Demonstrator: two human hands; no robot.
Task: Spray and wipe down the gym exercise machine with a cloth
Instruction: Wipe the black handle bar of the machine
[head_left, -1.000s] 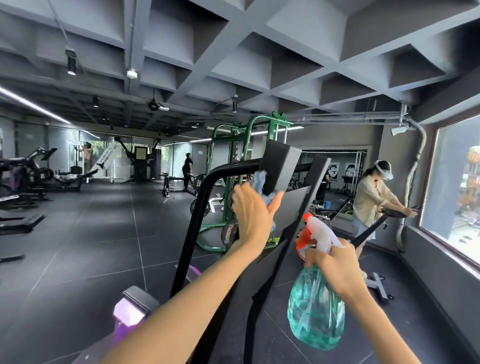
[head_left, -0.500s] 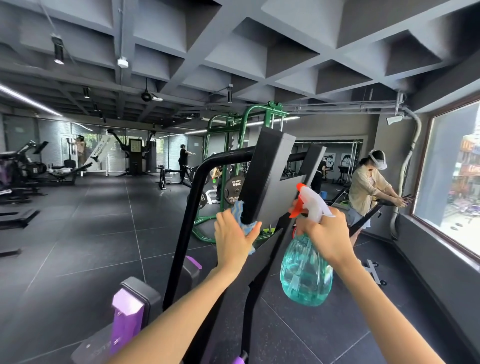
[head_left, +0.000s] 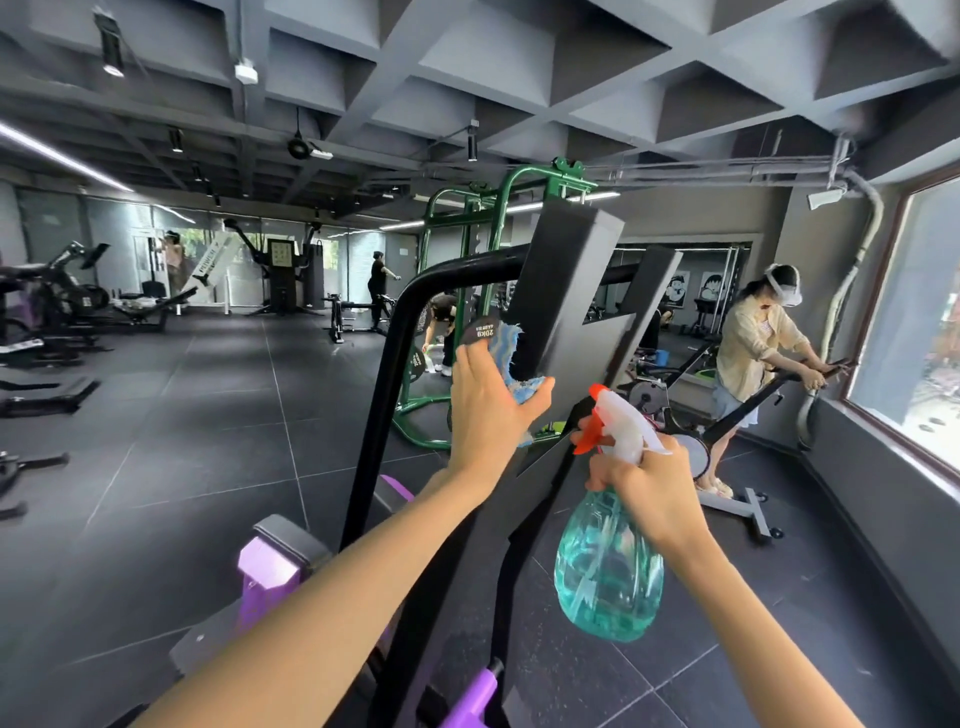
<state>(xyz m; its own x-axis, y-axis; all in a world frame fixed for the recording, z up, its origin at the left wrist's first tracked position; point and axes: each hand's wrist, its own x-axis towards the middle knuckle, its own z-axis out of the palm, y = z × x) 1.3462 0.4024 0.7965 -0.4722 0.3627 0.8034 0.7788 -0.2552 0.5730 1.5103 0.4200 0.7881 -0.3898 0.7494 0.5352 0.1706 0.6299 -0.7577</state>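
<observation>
Spray bottle (head_left: 608, 566): see-through teal body, white head, orange-red trigger and nozzle; held upright, nozzle turned left toward the machine; how much liquid is inside cannot be told.
Right hand (head_left: 644, 488): closed round the bottle's neck, fingers curled at the trigger.
Cloth (head_left: 508, 344): blue, bunched against the left edge of the post; frayed edges show above the fingers and beside the thumb.
Left hand (head_left: 488, 410): grips the cloth and presses it to the post, thumb hooked toward the post's front face.
Machine (head_left: 582, 353): black frame directly ahead.
Post (head_left: 561, 280): square, black, leaning right, and hiding part of the cloth.
Curved bar (head_left: 395, 353): black tube left of the post, meeting it near the top.
Purple parts (head_left: 267, 566): low on the frame, beside the left forearm.
Green rack (head_left: 467, 249): behind the post, partly blocked by it.
Weight plate (head_left: 480, 330): marked 20KG, just behind the left fingertips.
Person (head_left: 753, 343): at right on a bike (head_left: 737, 415), near the window (head_left: 930, 332), well apart from the machine.
</observation>
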